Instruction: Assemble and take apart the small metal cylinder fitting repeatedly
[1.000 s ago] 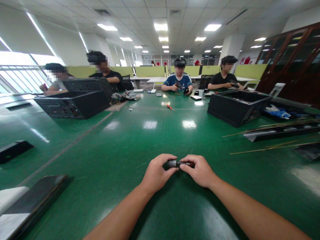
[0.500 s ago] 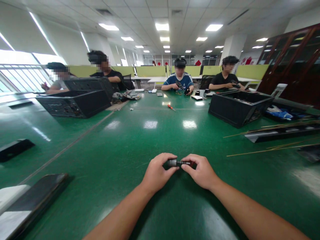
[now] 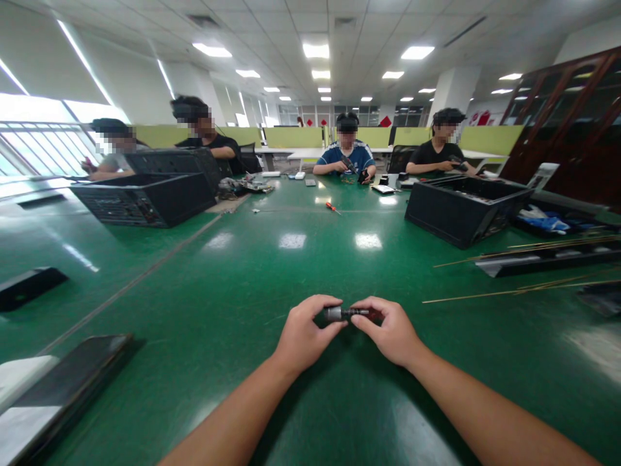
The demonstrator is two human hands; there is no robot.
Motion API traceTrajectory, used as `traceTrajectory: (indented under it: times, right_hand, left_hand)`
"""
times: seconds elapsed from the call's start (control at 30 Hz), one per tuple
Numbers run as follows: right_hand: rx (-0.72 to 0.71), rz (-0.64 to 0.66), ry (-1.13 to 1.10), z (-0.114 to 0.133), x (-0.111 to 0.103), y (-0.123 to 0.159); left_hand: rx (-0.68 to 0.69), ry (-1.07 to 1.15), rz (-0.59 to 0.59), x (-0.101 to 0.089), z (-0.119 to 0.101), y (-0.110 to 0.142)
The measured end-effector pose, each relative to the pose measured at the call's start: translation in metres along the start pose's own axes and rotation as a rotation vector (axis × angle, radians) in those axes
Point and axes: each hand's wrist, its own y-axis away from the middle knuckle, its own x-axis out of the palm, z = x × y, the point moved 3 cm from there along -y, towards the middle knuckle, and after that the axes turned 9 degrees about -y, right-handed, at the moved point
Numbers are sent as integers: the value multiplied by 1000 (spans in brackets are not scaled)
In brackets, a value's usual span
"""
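Observation:
My left hand is closed round the thick grey end of a small cylindrical part, thumb below and fingers above. The part lies level, a little above the green table. A thinner dark, ridged shaft runs from the cylinder to the right. My right hand pinches that shaft end between thumb and fingers. Something dark reddish shows behind the right fingers, partly hidden. What kind of part this is I cannot make out. The two hands face each other, their fingertips almost touching.
An orange screwdriver lies ahead on the green table. Black computer cases stand at the left and right. Thin brass-coloured rods stick out from the right. A dark flat panel lies near left. Several people sit across.
Both hands keep their hold on the part and have hardly moved. The view has shifted very slightly.

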Motion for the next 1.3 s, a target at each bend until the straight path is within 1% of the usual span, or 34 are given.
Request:
traceTrajectory:
  times: [0.33,0.57,0.73,1.03,1.1,1.2,1.3]
  right_hand:
    - [18,-37,-91,-4,-1,0]
    - [35,-54,-114,-4,-3,0]
    - [78,-55,-121,0,-4,0]
    - [99,-72,-141,1,-5,-2]
    - [100,-88,-168,-1,-6,-2]
    - [110,-150,-233,-5,-8,-3]
    - [102,-196,-336,-5,-10,-4]
  left_hand:
    - [35,-6,-48,-5,-2,0]
    - [38,-14,-75,-4,1,0]
    - [36,-9,-85,-6,1,0]
    - [26,-11,-80,-8,0,1]
    - [27,-5,-75,-9,0,0]
    - [23,-24,-83,-13,-2,-3]
    - [-34,-68,-68,-16,-1,-6]
